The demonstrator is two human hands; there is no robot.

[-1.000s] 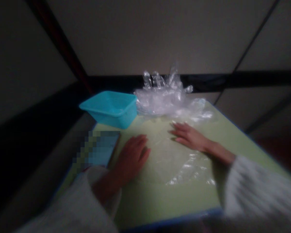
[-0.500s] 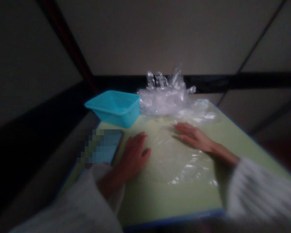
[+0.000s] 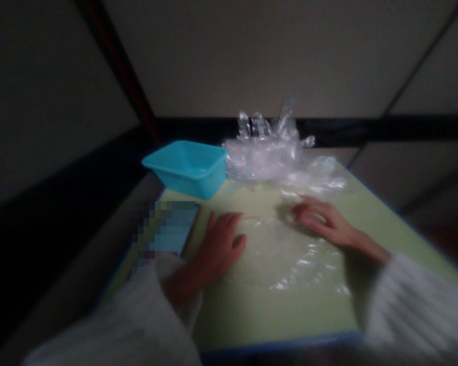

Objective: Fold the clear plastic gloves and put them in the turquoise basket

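Note:
A thin sheet of clear plastic (image 3: 290,259) lies wrinkled on the yellow-green tabletop (image 3: 275,315), its outline hard to follow. At its left edge my left hand (image 3: 221,244) rests low and open, palm down, thumb apart from the fingers. My right hand (image 3: 320,218) is over the sheet's far right part, fingers bent and thumb tip close to the index tip. Blur hides whether plastic is pinched there. Behind the hands sits a heap of clear plastic gloves (image 3: 270,155), several fingers sticking up.
A turquoise plastic basin (image 3: 209,183) stands at the back left of the table. Left of my left hand lies a flat, dark-edged device (image 3: 175,229), partly pixelated. A wall (image 3: 270,61) rises behind the table, which has a blue edge (image 3: 290,343).
My right hand has gone from lying flat with straight fingers to a raised, curled shape. My left hand stays nearly as it was. The whole view has shifted slightly.

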